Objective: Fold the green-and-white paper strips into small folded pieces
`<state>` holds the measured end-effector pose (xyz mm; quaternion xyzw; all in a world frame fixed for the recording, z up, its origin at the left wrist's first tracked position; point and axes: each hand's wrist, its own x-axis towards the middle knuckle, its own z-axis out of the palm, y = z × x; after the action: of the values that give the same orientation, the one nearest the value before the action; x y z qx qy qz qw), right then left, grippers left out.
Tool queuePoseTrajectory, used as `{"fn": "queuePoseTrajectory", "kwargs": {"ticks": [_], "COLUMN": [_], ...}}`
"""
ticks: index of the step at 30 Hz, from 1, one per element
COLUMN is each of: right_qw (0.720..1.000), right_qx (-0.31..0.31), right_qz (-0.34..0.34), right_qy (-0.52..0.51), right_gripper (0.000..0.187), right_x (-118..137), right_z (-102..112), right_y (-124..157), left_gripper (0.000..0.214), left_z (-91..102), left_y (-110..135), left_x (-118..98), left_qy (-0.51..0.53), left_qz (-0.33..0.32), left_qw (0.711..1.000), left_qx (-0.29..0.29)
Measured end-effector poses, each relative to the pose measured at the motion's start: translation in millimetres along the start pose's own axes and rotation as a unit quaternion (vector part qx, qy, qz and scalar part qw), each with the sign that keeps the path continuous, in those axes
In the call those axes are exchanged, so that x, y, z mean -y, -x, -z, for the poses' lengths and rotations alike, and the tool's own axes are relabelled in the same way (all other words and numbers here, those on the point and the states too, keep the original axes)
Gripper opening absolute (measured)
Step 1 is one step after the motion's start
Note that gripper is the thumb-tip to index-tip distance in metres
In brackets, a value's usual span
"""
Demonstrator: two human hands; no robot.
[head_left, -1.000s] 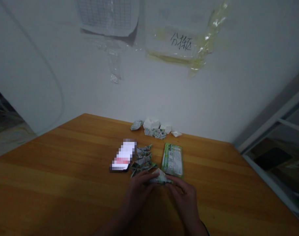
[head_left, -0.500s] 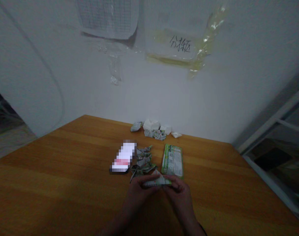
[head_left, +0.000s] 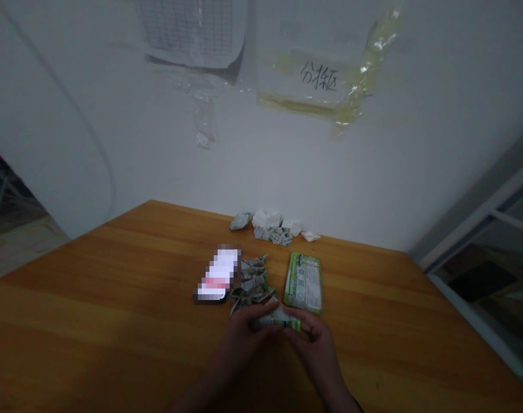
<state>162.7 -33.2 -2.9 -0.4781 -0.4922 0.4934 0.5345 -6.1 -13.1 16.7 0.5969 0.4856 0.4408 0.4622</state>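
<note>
Paper, folded into a small green-and-white wedge (head_left: 277, 317), is pinched between both hands just below the printed sheet (head_left: 303, 282), above the wooden surface (head_left: 115, 287). Left hand (head_left: 244, 335) and right hand (head_left: 315, 344) meet at it, their fingers (head_left: 265, 314) curled and closed on its two ends, gripping it rather than released; the exact placing of each fingertip is partly hidden. Left of the printed sheet lies a row of similar folded pieces (head_left: 253, 281), with a pixelated phone (head_left: 216, 275) further left. Beyond the printed sheet, near the wall (head_left: 373, 172), sits a heap of folded paper bits (head_left: 268, 225). The wedge should handle as very light, thin and soft, apt to crease or spring open under loose pressure; its firm folded edges look the best place to pinch it.
</note>
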Motion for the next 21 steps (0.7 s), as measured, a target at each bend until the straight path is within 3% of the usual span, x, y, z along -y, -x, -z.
{"fn": "queuePoseTrajectory", "kwargs": {"ticks": [5, 8, 12, 14, 18, 21], "right_qw": [0.999, 0.999, 0.999, 0.999, 0.991, 0.985], "right_qx": [-0.03, -0.04, -0.03, -0.03, -0.052, -0.029], "right_qz": [0.011, 0.005, 0.007, 0.012, 0.078, 0.123], "right_qy": [0.006, -0.008, -0.02, -0.018, 0.091, 0.12], "right_gripper": [0.026, 0.022, 0.022, 0.026, 0.027, 0.013], "right_x": [4, 2, -5, -5, 6, 15], "right_z": [-2, -3, -2, -1, 1, 3], "right_y": [2, 3, 3, 3, 4, 4], "left_gripper": [0.049, 0.054, 0.041, 0.038, 0.036, 0.034], "left_z": [2.8, 5.6, 10.3, 11.8, 10.8, 6.8], "left_y": [-2, 0, 2, 3, 8, 10], "left_x": [12, 14, 7, 2, -9, -13], "left_qy": [-0.103, -0.221, -0.327, -0.33, -0.273, -0.215], "left_qz": [-0.086, -0.166, -0.254, -0.274, -0.209, -0.136], "left_qw": [0.99, 0.96, 0.91, 0.903, 0.935, 0.959], "left_qx": [0.05, 0.043, 0.002, 0.034, 0.089, 0.127]}}
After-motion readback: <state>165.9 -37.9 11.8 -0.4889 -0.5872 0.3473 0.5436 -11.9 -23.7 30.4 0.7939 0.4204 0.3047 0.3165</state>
